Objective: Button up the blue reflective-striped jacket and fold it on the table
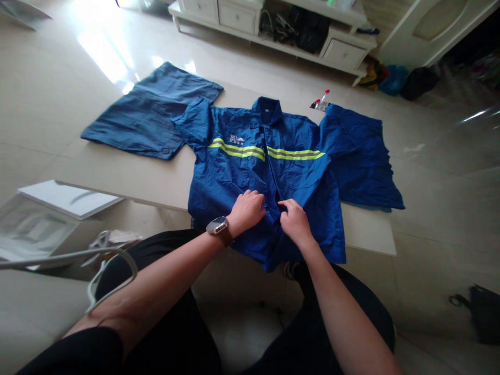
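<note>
A blue work jacket (297, 172) with yellow-and-grey reflective stripes and a white chest logo lies front up, its collar pointing away from me. My left hand (247, 211), with a watch (219, 226) on the wrist, is closed at one edge of the front opening, below the stripe. Across the opening, my right hand (296, 221) has curled fingers pinching the other edge, its index finger reaching toward the gap. Between the hands the two front edges stand slightly apart. The fingertips' exact hold on the cloth is partly hidden.
The jacket rests on a pale low table (156, 179). Folded blue-grey clothing (136, 112) lies left, and a darker blue garment (359, 156) right. Bottles with red caps (323, 99) show behind. A white box (70, 198) and grey cable (117, 252) are at left; a white cabinet (238, 15) stands beyond.
</note>
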Demonstrator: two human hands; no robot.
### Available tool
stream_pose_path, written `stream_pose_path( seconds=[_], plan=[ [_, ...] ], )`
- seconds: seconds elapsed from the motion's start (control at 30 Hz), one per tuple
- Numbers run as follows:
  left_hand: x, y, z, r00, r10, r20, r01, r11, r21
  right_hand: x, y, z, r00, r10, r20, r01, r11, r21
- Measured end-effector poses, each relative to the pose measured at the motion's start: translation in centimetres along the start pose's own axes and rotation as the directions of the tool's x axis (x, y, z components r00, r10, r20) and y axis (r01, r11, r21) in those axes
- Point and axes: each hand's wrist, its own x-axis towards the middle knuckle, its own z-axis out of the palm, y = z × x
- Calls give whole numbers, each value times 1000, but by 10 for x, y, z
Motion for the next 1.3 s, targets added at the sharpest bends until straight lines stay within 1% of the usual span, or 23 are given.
stream_pose_path(
  seconds=[0.03,0.1,0.23,0.4,0.5,0.57,0.67,0.77,0.93,1.0,1.07,1.17,1.23,1.3],
  plan=[
    [-1,0,3,999,-15,47,12,999,50,-1,-1,-1,1000,12,-1,-12,1000,-21],
    [-2,0,6,992,-46,114,35,995,99,-2,-2,-2,999,23,-22,-24,998,-61],
    [0,2,13,986,-65,152,50,994,100,-2,-3,-5,996,36,-77,-45,992,-121],
    [6,1,26,990,-66,122,49,990,135,-3,-7,-8,996,81,-24,-84,989,-121],
    [10,1,34,988,-88,129,71,988,137,-3,-8,-9,997,82,-16,-83,988,-130],
    [12,1,37,987,-81,141,62,989,136,-4,-8,-10,997,68,-21,-70,985,-157],
    [15,1,37,985,-56,164,35,992,125,-4,-5,-6,1000,27,-11,-29,973,-230],
    [16,2,36,984,-43,173,26,994,102,-6,-2,1,1000,26,11,-21,950,-312],
    [15,4,32,989,6,146,-16,998,65,-6,4,9,995,23,93,16,915,-402],
    [15,4,29,991,22,135,-30,998,55,-5,5,8,995,21,94,20,909,-416],
    [15,4,25,993,33,118,-38,999,38,-3,6,5,997,28,70,3,912,-410],
    [13,4,16,998,46,52,-46,999,-10,-1,6,0,998,50,24,-38,930,-365],
    [10,4,10,998,59,4,-58,997,-45,1,6,-3,997,73,-19,-75,960,-269],
    [7,4,6,997,68,-31,-70,995,-67,5,7,-4,990,118,-80,-125,988,-92]
  ],
)
